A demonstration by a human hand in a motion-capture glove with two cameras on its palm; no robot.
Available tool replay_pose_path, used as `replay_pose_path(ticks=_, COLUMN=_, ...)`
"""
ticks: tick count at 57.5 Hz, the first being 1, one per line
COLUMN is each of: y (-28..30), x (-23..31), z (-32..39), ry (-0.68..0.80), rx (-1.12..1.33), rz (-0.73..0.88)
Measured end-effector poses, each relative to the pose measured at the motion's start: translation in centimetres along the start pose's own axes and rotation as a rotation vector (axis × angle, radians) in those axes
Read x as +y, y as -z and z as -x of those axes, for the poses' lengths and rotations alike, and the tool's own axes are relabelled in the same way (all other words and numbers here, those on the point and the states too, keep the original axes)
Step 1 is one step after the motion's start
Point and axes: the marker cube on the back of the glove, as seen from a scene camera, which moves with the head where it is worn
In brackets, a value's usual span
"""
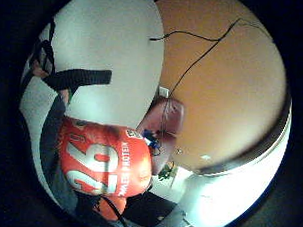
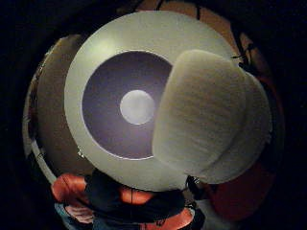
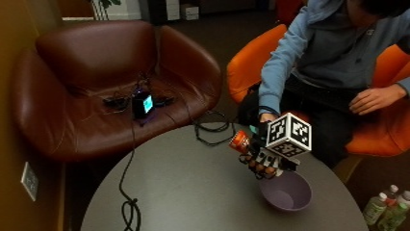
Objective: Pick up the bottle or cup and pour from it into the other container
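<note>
Orange bottle tilted over round bowl.

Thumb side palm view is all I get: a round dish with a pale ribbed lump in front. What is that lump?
Observer: Probably the cap end of an orange bottle. The gloved right hand grips it, tilted.
Operator: And the dish?
Observer: A purple bowl on a round grey table, just below the hand.
Operator: Anything written on the bottle?
Observer: The little finger side view shows a big white 26 on its label.
</note>
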Motion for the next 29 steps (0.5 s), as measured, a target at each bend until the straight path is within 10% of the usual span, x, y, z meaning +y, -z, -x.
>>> replay_pose_path(ticks=29, y=1.8, x=1.5, z=1.3, ry=-0.006, rx=-0.066, rz=-0.038)
